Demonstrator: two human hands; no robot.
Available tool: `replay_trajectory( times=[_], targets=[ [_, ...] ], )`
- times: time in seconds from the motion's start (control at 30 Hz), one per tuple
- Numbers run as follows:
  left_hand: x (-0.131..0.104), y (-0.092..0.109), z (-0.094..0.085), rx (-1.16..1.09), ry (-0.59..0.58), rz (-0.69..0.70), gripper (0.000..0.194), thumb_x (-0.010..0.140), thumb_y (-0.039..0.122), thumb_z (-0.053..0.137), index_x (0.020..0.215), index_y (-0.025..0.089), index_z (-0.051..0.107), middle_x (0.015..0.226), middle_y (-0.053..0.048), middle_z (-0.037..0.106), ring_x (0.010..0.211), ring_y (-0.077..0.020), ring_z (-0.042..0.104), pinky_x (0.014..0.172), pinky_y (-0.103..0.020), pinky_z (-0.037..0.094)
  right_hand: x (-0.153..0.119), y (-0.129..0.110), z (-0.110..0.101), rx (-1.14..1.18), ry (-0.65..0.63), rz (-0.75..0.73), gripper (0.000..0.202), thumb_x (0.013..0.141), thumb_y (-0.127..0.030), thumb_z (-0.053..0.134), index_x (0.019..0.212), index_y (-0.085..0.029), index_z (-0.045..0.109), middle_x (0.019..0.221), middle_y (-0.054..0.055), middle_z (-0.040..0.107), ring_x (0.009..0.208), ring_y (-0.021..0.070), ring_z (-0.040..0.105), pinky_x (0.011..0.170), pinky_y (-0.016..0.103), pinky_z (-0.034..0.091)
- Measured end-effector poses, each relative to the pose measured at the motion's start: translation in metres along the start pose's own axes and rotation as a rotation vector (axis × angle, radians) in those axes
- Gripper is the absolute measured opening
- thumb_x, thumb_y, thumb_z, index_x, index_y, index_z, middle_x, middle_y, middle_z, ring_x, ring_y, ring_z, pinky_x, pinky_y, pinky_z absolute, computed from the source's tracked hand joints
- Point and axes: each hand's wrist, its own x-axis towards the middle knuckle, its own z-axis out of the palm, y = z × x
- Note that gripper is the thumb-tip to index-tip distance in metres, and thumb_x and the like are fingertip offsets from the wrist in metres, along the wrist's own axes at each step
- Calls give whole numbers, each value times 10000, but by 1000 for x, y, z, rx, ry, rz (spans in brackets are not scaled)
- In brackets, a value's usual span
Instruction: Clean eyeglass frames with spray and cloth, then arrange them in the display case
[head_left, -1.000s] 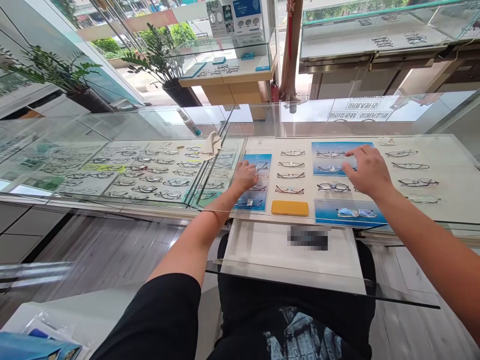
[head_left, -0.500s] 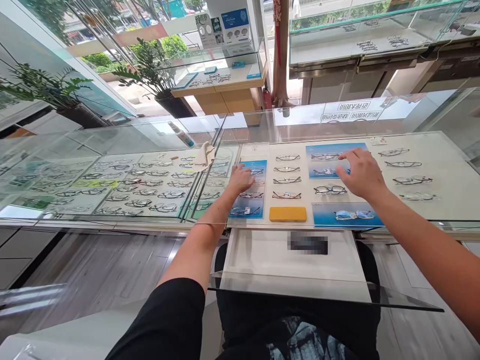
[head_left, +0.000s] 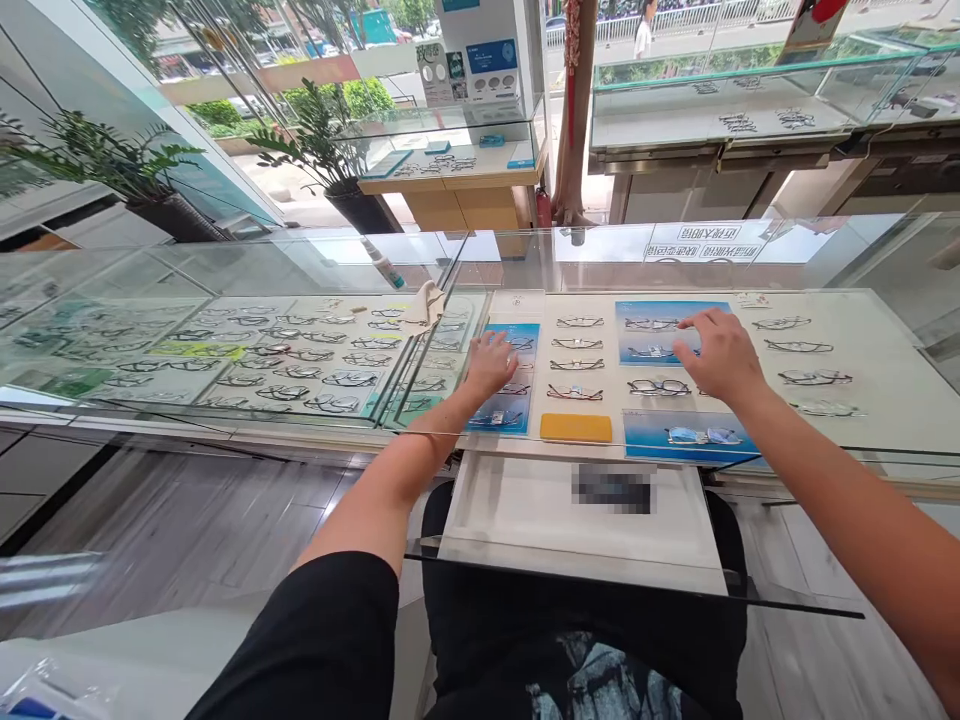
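My left hand (head_left: 491, 362), fingers spread, is over a blue display card (head_left: 527, 350) that carries several pairs of eyeglasses. Nothing shows in its grasp. My right hand (head_left: 721, 352) is at the near right of another blue card (head_left: 628, 345), its thumb and forefinger curved and apart with nothing between them. Whether either hand touches the frames or the card cannot be made out. Between the hands lies a column of eyeglasses (head_left: 576, 364), with a yellow case (head_left: 575, 428) below it. Black-rimmed glasses (head_left: 658, 387) and a lower blue card (head_left: 646, 436) lie near my right wrist.
Before me a white drawer (head_left: 517, 535) is pulled out, holding a blurred dark object (head_left: 613, 488). A glass panel (head_left: 637, 585) crosses close to my body. On the left, a glass case holds rows of eyeglasses (head_left: 281, 392); a beige cloth (head_left: 427, 306) drapes over its edge.
The camera view has tilted and shifted slightly. Both hands stay at nearly the same places over the display, with their fingers in much the same shape.
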Motion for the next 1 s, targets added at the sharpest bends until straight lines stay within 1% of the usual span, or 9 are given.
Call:
replay_trajectory(
  times=[0.17,0.23,0.33,0.4,0.5,0.57,0.63,0.83,1.0],
  targets=[
    [-65,43,-29,-69,-101,84,420,1112,384,499,1326,173,793,1720,-193,582,1626,-409,441,1304,-621,351,1,2,-2,-5,-25,-10,463,1039,-467,491,1296,-175,743,1378,233,720,1315,448,644,1117,606,552],
    [-98,56,-50,-104,-236,177,345,1073,413,589,1273,252,820,1685,-120,638,1601,-366,504,1314,-572,382,1,2,-2,-9,-23,-10,478,1033,-472,488,1297,-165,742,1370,241,719,1317,450,643,1129,606,545],
    [-148,73,-91,-194,-612,271,548,1152,603,419,1486,304,735,1812,-134,499,1731,-385,366,1370,-628,310,2,-1,-2,-23,-26,-6,512,1020,-482,475,1301,-149,743,1368,252,715,1314,454,642,1150,612,533],
    [-180,84,-118,-246,-670,332,675,1160,708,311,1544,313,702,1832,-149,469,1759,-397,324,1386,-652,281,4,-2,-3,-29,-38,-1,537,1018,-489,454,1314,-145,741,1388,259,708,1330,462,636,1167,625,525],
    [-224,98,-144,-214,-574,459,956,941,897,663,1673,285,594,1871,-205,380,1765,-461,293,1408,-664,247,5,-1,-11,3,-110,16,573,987,-510,483,1349,-146,736,1456,268,693,1407,489,610,1214,665,499],
    [-250,101,-145,-103,-402,446,1268,735,777,961,1782,279,448,1930,-232,181,1794,-505,161,1429,-685,168,1,0,-23,81,-202,35,621,964,-566,534,1390,-160,731,1531,262,673,1468,502,592,1236,684,494],
    [-271,101,-135,-20,-167,312,1373,692,558,1072,1832,313,349,1951,-206,55,1807,-508,56,1439,-706,81,-11,-1,-40,186,-261,60,669,965,-639,564,1438,-192,719,1587,241,659,1485,494,607,1237,687,508],
    [-302,102,-86,-202,244,-170,1191,771,551,1019,1795,407,428,1950,-161,132,1801,-497,-68,1432,-747,-4,-68,-24,-109,316,-40,38,522,1001,-572,616,1407,-264,729,1552,188,701,1467,430,644,1271,656,494],
    [-293,110,-42,-276,503,-379,1463,834,704,921,1870,281,-23,1916,-304,-108,1787,-514,-161,1408,-794,57,-109,-49,-155,521,109,87,436,1020,-569,652,1364,-319,748,1495,107,763,1423,362,715,1237,546,580]
  ],
)
